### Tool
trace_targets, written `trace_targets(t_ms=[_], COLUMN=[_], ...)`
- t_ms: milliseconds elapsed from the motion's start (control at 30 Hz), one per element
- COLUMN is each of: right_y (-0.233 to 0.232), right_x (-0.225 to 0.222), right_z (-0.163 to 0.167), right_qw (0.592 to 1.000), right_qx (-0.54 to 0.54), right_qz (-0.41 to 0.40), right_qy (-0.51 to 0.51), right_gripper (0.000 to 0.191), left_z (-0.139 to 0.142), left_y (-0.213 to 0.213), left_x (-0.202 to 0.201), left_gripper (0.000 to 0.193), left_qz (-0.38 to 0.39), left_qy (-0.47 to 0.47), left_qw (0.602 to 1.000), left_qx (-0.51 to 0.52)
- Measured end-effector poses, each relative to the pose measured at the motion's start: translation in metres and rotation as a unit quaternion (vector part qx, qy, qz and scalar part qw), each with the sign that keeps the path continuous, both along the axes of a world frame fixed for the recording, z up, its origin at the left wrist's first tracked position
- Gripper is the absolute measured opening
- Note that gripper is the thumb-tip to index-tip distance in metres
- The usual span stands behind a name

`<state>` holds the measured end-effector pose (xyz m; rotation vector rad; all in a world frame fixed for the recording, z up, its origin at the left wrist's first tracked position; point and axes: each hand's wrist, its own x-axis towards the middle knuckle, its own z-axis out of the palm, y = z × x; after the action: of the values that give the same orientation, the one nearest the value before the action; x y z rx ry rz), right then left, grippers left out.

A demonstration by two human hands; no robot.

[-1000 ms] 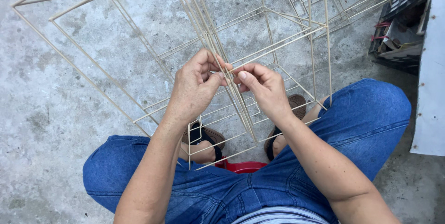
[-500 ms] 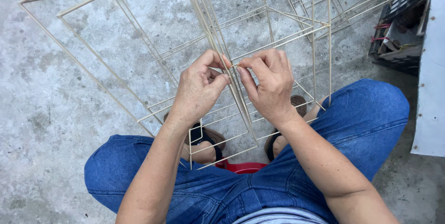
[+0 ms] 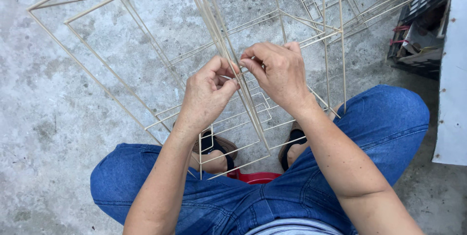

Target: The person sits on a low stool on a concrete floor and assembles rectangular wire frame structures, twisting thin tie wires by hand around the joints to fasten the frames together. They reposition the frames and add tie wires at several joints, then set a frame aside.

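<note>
A large frame of thin pale bamboo sticks [image 3: 146, 45] stands on the concrete floor in front of me. My left hand [image 3: 206, 96] pinches a bundle of the sticks at a joint near the frame's middle. My right hand [image 3: 277, 72] meets it from the right, fingertips closed on the same joint, where something thin is held between thumb and finger. Both hands touch at the fingertips. My knees in blue jeans [image 3: 379, 123] sit either side of the frame's lower end, and my sandalled feet [image 3: 216, 150] rest under it.
A red low stool [image 3: 255, 177] shows between my legs. A dark crate [image 3: 421, 26] with odds and ends stands at the upper right, beside a white board [image 3: 452, 84] along the right edge. Grey concrete floor [image 3: 53, 118] lies all around.
My right hand has shifted slightly up and over the joint, its fingers curling tighter against my left thumb. The frame stays where it was.
</note>
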<state>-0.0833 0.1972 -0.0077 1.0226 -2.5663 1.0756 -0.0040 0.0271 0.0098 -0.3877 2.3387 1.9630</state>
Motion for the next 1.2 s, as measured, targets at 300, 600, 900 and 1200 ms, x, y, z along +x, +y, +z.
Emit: trace_targets(t_ms=[300,600,900,1200], right_y=[-0.004,-0.019,-0.018,-0.013], right_x=[-0.005,-0.023,-0.036,-0.056], right_z=[-0.013,-0.066,-0.066,-0.072], right_qw=[0.997,0.999,0.997,0.99], right_qx=[0.003,-0.003,-0.006,-0.007], right_qz=[0.014,0.024,0.015,0.0], right_qy=[-0.076,-0.04,-0.077,-0.139], right_gripper=[0.01,0.004,0.004,0.019], left_z=[-0.042,-0.078,-0.081,-0.091], left_y=[-0.019,-0.018,-0.02,-0.007], left_x=[-0.016,-0.046,-0.07,-0.111], left_gripper=[0.018,0.017,0.037,0.04], left_qz=[0.024,0.071,0.055,0.082], left_qy=[-0.04,-0.088,-0.081,-0.147], left_qw=[0.993,0.993,0.986,0.982], left_qx=[0.112,-0.035,0.134,0.091])
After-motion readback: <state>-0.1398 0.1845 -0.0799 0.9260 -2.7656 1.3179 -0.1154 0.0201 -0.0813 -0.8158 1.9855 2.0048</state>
